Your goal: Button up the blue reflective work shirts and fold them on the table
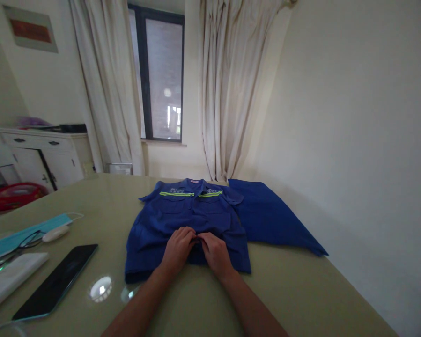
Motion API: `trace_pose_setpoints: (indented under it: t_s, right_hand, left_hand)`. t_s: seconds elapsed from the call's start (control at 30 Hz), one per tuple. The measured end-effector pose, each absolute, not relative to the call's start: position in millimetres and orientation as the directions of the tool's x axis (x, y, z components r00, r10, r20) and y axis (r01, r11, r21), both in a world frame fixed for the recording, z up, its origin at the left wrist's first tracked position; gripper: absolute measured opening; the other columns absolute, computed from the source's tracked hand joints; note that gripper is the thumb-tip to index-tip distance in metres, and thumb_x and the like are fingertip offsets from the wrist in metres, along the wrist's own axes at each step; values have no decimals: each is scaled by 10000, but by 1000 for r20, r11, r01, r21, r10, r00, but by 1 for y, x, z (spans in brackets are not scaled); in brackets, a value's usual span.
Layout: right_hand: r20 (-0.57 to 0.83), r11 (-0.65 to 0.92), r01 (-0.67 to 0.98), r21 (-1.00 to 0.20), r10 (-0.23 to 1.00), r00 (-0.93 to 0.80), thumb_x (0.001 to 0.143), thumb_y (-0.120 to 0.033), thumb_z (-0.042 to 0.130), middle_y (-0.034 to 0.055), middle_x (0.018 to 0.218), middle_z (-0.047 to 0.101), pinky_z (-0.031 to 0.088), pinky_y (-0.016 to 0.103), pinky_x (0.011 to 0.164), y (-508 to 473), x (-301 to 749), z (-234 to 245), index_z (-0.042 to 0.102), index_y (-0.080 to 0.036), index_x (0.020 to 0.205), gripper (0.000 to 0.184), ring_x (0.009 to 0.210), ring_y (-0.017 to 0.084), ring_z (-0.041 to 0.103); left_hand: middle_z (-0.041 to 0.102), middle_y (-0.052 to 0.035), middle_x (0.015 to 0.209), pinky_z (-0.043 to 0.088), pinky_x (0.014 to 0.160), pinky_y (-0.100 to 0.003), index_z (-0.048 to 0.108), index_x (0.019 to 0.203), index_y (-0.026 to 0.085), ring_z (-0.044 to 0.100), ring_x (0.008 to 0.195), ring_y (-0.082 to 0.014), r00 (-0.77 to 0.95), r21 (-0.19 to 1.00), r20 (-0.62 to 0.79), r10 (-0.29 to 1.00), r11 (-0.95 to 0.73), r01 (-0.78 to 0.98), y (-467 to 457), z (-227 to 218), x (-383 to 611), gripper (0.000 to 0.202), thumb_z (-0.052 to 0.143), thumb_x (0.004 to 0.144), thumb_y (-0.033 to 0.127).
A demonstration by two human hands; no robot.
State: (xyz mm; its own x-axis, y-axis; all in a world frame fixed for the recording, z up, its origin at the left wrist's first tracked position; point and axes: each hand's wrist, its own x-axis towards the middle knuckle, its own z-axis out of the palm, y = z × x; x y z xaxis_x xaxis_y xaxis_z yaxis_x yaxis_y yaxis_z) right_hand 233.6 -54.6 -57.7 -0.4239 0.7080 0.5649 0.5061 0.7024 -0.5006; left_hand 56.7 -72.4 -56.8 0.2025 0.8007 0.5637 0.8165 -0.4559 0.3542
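A blue short-sleeved work shirt (154, 236) with yellow-green stripes across the chest lies front up on the table, collar toward the window. Both my hands meet at its front opening, near the lower hem. My left hand (180, 243) is closed, its fingers pinching the shirt's front edge. From the other side my right hand (213, 248) pinches the same spot, thumb and fingertips together. The cloth is slightly lifted and bunched there. Whether a button lies between the fingertips is hidden. Beside the shirt, partly under its right sleeve, lies a folded plain blue cloth garment (269, 213).
On the left of the glossy table (105, 206) lie a black phone (57, 281), a white power strip (15, 276), a blue face mask (31, 234), glasses (31, 239) and a white mouse-like object (55, 233). A wall (354, 164) borders the table's right side.
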Motion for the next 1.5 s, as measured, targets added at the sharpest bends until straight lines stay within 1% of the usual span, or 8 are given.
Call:
trace_pose_setpoints:
  t_s: [0.33,0.53,0.67,0.8,0.97,1.03,1.23,1.5]
  right_hand:
    - [633,764,421,-489,642,-431,955,-68,498,50,975,744,547,315,841,-55,237,-54,730,-232,1081,311,902,208,701]
    - [650,783,450,-430,614,-448,965,-72,511,49,935,719,535,309,800,-55,238,-56,722,-233,1076,288,876,208,677]
    - [669,796,435,-422,597,-443,980,-67,488,53,963,721,534,308,830,-59,237,-55,704,-222,1069,279,897,201,673]
    - [684,789,404,-463,608,-404,1009,-96,463,51,965,711,536,301,826,-62,233,-50,686,-220,1067,262,905,193,665]
    - [737,811,443,-381,557,-384,1002,-88,457,51,932,706,522,309,784,-62,231,-48,675,-224,1059,263,883,201,651]
    - [744,809,435,-396,560,-364,1003,-90,458,46,922,705,518,305,776,-61,231,-49,663,-228,1051,252,867,198,650]
    - [749,828,397,-397,542,-381,963,-69,478,53,938,697,507,308,788,-69,231,-42,629,-229,1040,233,889,201,641]
    - [684,871,340,-355,489,-541,752,-57,557,32,883,682,483,281,724,-86,233,-31,613,-226,1052,348,821,190,643]
  left_hand:
    - [715,-25,891,460,868,-384,638,911,223,660,894,-240,230,328,545,806,-458,826,-76,-60,56,117,580,947,129]
    - [716,-23,943,508,825,-323,611,934,236,671,910,-208,177,447,533,827,-453,772,-76,-59,56,190,540,885,67]
    - [711,-53,1121,513,921,-314,561,827,233,660,1058,-204,143,581,532,835,-482,656,-77,-55,52,156,582,821,79]
    - [718,-38,950,505,873,-347,635,877,241,664,934,-224,132,650,478,868,-451,611,-79,-51,49,108,589,848,147]
    - [695,-20,896,473,816,-313,646,886,235,639,862,-207,85,694,465,881,-422,583,-81,-40,52,69,589,882,197]
    - [672,-5,833,462,762,-288,641,857,220,615,802,-191,119,767,395,911,-398,503,-80,-36,50,69,622,896,274]
    - [635,8,758,429,700,-250,673,802,173,562,757,-159,246,952,193,950,-242,188,-69,-42,35,396,606,934,540]
    - [693,-18,885,447,764,-249,668,922,160,617,837,-152,512,999,38,858,-39,-10,-79,-32,24,289,828,800,367]
